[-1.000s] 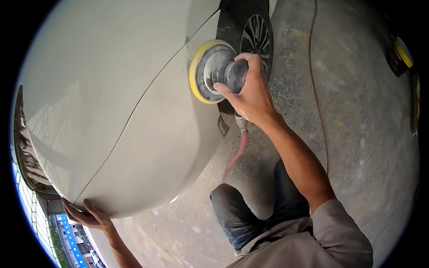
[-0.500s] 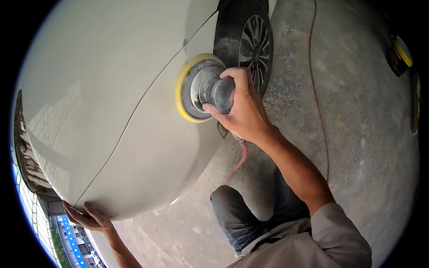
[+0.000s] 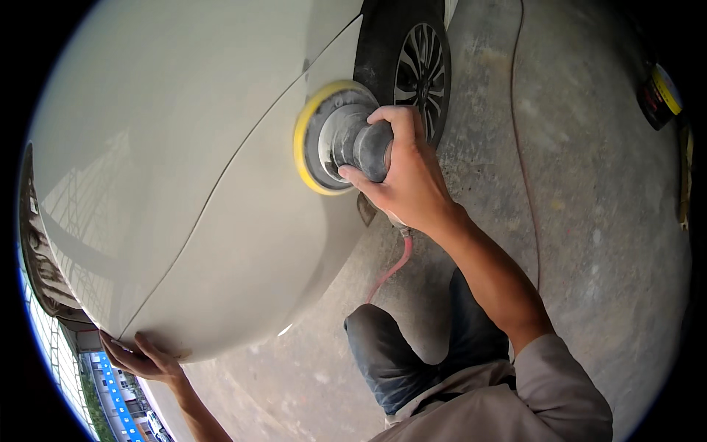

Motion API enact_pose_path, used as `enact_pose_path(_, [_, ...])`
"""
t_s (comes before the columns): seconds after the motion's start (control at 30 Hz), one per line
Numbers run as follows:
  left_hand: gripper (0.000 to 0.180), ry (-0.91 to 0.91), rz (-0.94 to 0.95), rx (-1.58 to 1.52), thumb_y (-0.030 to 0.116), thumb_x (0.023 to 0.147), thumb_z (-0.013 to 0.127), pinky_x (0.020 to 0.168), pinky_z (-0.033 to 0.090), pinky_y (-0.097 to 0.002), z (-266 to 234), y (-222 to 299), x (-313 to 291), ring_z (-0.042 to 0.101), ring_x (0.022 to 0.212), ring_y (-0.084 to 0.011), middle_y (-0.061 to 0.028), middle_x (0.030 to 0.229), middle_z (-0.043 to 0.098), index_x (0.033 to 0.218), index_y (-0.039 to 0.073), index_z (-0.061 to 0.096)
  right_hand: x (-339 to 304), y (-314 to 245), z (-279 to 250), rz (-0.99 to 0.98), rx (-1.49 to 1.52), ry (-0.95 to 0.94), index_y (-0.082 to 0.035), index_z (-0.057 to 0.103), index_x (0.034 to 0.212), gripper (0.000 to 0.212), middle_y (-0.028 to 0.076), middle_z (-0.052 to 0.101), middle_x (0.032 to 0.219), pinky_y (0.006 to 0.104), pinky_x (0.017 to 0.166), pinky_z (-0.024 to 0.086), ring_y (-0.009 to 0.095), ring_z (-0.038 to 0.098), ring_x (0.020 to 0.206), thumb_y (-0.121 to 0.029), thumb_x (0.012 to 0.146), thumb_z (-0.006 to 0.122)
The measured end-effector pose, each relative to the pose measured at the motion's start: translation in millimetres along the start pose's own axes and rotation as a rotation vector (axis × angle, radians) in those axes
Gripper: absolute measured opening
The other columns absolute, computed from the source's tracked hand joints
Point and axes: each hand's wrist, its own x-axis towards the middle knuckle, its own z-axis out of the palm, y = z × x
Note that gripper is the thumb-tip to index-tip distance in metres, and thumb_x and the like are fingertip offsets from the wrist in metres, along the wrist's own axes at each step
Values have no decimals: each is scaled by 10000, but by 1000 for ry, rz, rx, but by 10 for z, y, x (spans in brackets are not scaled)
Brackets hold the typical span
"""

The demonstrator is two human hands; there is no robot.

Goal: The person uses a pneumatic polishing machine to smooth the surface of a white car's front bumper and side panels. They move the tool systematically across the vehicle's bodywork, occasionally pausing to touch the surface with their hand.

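Note:
My right hand is wrapped round the dusty grey body of a round orbital sander. The yellow-edged disc of the sander is against the pale car body panel, just beside the wheel arch. From the lower end of the tool, near my wrist, a red hose runs down behind my knee. At the lower left my left hand rests on the panel's edge with fingers apart, holding nothing. A dark curved seam crosses the bodywork between the two hands.
The car's wheel with its spoked rim lies just beyond the sander. A long thin hose trails over the dusty concrete floor. At the far right stands a dark can with a yellow top.
The sander and my right hand have shifted slightly up and to the right along the panel. My left hand stays at the panel's edge.

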Motion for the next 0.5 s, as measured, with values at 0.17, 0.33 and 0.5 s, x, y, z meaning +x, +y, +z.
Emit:
enact_pose_path(0.17, [633,-3,-16,-8,475,1013,489,1004,438,-544,19,-2,-27,432,1324,-338,-194,1441,467,1493,64,454,71,36,-7,139,23,37,-33,412,1237,669,147,469,1157,341,665,575,180,622,683,-156,764,868])
enact_pose_path(0.33, [628,-3,5,14,475,1015,489,998,445,-538,-17,-21,-16,433,1324,-335,-188,1445,463,1490,65,459,14,-10,-9,-20,-19,12,-27,417,1239,674,160,480,1156,345,651,574,188,627,671,-144,755,872])
enact_pose_path(0.5, [631,5,-10,12,478,1015,487,997,453,-541,5,3,-22,432,1327,-336,-185,1456,450,1488,62,463,61,157,-3,163,25,41,-22,418,1257,696,148,473,1115,367,699,560,201,600,710,-175,755,876])
